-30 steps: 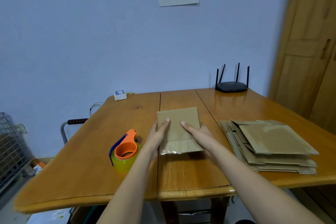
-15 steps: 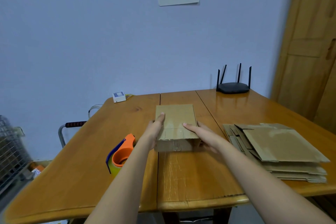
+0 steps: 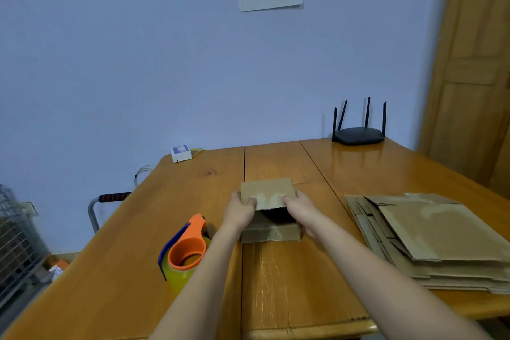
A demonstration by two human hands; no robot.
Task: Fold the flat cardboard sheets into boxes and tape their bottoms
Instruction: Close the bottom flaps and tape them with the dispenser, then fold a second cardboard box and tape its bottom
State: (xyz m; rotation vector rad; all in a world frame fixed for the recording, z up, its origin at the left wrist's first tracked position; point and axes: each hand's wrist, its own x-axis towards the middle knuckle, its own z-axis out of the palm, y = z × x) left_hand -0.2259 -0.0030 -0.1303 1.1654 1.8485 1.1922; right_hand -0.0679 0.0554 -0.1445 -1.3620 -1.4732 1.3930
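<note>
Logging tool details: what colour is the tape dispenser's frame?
Orange, with a dark blue blade guard, on the tape dispenser; head view.

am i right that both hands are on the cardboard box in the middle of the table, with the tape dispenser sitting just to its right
Not quite. The head view shows the left hand and right hand on the cardboard box mid-table, but the tape dispenser sits to its left. The stack of flat cardboard sheets lies on the right.

Wooden table (image 3: 317, 279) bears box (image 3: 271, 232), tape dispenser (image 3: 185, 251), cardboard stack (image 3: 430, 237), router (image 3: 358, 134)
</note>
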